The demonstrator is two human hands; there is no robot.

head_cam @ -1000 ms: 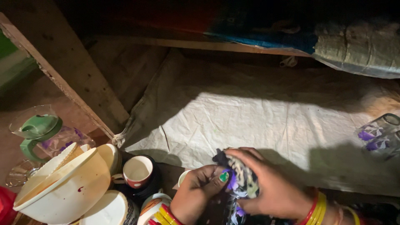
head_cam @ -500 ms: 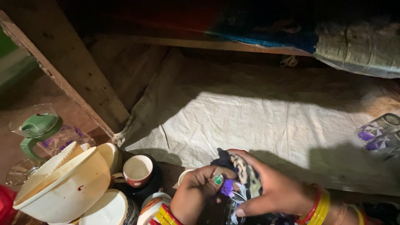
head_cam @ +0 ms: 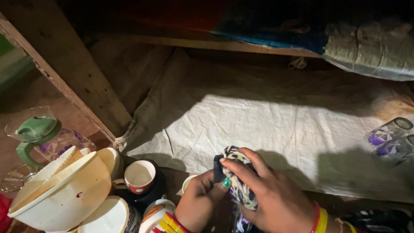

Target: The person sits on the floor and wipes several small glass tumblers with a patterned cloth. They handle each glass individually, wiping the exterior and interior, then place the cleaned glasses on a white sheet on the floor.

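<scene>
The right hand (head_cam: 269,196) is closed over a patterned cloth (head_cam: 237,181), its fingers pressing the fabric down onto a glass (head_cam: 238,221) that is almost wholly hidden beneath it; only a strip of clear wall with a purple print shows below the cloth. The left hand (head_cam: 200,203) is closed round the same bundle from the other side, thumb lying on the cloth. Both hands hold the wrapped glass at the near edge of the shelf, just in front of the pale woven sheet (head_cam: 276,125) that lines it.

To wipe well, judged from this grip: keep the left hand as the clamp and let the right hand turn the cloth round the wall, with fabric always between fingers and glass. Hold pressure moderate, since thin glass may crack under a squeeze.

Left of the grip, close by, stand a spotted cup (head_cam: 139,176) and several stacked bowls, the largest a cream bowl (head_cam: 62,194) resting tilted. Beyond those is a clear jug with a green lid (head_cam: 36,133). Keep the left elbow in, as these could be knocked.

Well to the right of the grip, on the sheet, lie two more printed glasses (head_cam: 390,140). Above and behind, the shelf's back is too dark to read.
</scene>
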